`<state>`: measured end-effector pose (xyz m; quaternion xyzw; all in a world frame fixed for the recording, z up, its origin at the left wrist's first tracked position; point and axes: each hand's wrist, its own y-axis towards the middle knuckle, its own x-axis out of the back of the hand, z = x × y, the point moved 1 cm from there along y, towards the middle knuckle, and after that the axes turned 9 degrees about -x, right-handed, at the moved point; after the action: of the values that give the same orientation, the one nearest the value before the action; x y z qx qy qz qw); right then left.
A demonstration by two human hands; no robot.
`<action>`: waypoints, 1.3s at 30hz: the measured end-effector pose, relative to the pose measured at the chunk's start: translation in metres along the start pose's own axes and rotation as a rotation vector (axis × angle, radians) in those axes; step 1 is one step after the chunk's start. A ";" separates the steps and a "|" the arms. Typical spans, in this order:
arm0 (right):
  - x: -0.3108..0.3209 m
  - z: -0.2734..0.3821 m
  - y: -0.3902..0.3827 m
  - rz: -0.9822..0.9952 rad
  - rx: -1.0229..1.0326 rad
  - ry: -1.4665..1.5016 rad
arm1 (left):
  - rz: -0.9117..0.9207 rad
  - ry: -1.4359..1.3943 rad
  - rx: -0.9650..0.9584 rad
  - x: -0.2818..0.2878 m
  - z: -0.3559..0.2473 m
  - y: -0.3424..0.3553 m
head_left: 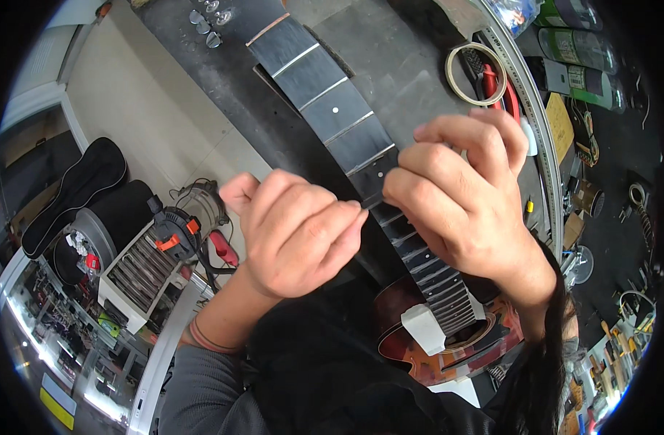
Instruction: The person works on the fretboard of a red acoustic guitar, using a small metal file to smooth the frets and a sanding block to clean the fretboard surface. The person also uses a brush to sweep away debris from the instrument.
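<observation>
Left hand (295,232) curled, fingertips pinched at the fretboard (346,123) edge; right hand (466,192) curled over the other edge, pinching there too, what it pinches hidden. Guitar lies neck-up on the dark bench (223,80); a slip could likely scratch the fretboard. Tape roll (477,72) beyond.

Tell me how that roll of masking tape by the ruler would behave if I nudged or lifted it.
The roll of tape looks like a thin, nearly used-up ring, so probably very light. It lies flat on the bench, so a nudge should slide it rather than roll it. It overlaps a red-handled tool, which may snag or shift with it.
</observation>
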<state>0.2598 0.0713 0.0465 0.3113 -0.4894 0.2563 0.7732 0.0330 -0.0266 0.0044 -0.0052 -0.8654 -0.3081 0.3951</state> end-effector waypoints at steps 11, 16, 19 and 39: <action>-0.009 -0.001 0.011 -0.046 -0.013 -0.040 | -0.051 0.082 -0.003 -0.001 0.010 0.001; 0.004 0.007 -0.004 0.051 -0.017 -0.001 | -0.001 -0.024 0.018 0.003 -0.006 -0.010; -0.001 0.010 0.005 0.013 -0.013 -0.026 | -0.007 -0.033 0.018 0.001 0.003 -0.006; -0.006 0.005 0.020 -0.020 0.000 -0.033 | -0.077 0.039 -0.003 0.003 0.017 0.005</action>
<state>0.2411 0.0806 0.0473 0.3204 -0.4991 0.2434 0.7675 0.0201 -0.0143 0.0007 0.0335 -0.8567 -0.3244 0.3995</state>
